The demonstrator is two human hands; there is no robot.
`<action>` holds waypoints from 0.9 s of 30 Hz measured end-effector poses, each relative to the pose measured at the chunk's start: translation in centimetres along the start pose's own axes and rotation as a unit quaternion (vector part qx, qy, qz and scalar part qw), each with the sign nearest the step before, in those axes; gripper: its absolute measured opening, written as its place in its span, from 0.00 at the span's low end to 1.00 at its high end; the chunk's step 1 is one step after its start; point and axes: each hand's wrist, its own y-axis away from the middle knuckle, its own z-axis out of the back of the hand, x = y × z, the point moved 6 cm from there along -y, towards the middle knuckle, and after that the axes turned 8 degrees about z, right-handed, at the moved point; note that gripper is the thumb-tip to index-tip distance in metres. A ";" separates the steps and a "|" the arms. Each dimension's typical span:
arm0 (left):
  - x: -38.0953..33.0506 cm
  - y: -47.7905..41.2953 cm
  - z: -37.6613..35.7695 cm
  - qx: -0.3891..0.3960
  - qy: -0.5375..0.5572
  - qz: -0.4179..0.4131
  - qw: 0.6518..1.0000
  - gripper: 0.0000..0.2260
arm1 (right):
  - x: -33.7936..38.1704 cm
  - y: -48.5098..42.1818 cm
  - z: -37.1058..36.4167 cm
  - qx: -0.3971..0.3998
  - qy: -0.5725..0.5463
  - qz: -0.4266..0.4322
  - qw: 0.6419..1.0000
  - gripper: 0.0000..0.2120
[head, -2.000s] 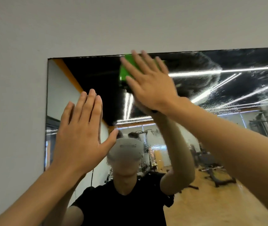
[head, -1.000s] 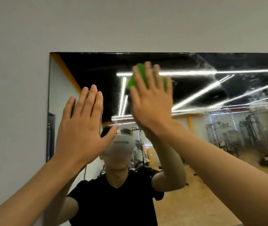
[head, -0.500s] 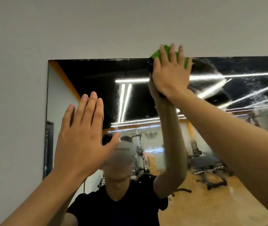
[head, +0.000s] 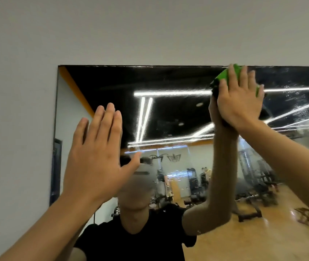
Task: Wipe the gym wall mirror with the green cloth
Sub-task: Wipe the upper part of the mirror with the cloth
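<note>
Slanting upward — green cloth [head: 225, 75] on mirror [head: 168, 113]

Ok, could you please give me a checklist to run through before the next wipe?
1. The cloth is pressed flat under the right hand: ok.
2. The cloth is against the mirror, at its top edge: ok.
3. The left hand is open, holding nothing: ok.
4. The left hand touches the mirror: cannot tell.
5. The mirror right of the cloth is clean: not ok, spots show there.

The right hand [head: 238, 104] hides most of the green cloth [head: 224, 76]. The mirror [head: 168, 78] runs off the right and bottom edges
</note>
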 end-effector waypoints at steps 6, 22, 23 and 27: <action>0.5 0.2 -0.1 -0.001 -0.002 0.000 1.000 0.42 | 15.4 5.5 -2.7 0.007 0.012 0.209 0.978 0.30; 0.2 0.1 0.2 0.004 0.011 0.003 1.000 0.43 | -0.1 5.4 0.1 0.035 0.015 0.082 0.996 0.32; 0.2 0.1 0.2 0.003 0.014 0.001 1.000 0.43 | 1.8 6.2 -0.3 0.036 0.026 0.128 0.991 0.32; 0.5 0.2 0.5 0.013 0.035 -0.002 0.999 0.43 | 4.5 7.6 -1.4 0.065 0.050 0.306 0.948 0.31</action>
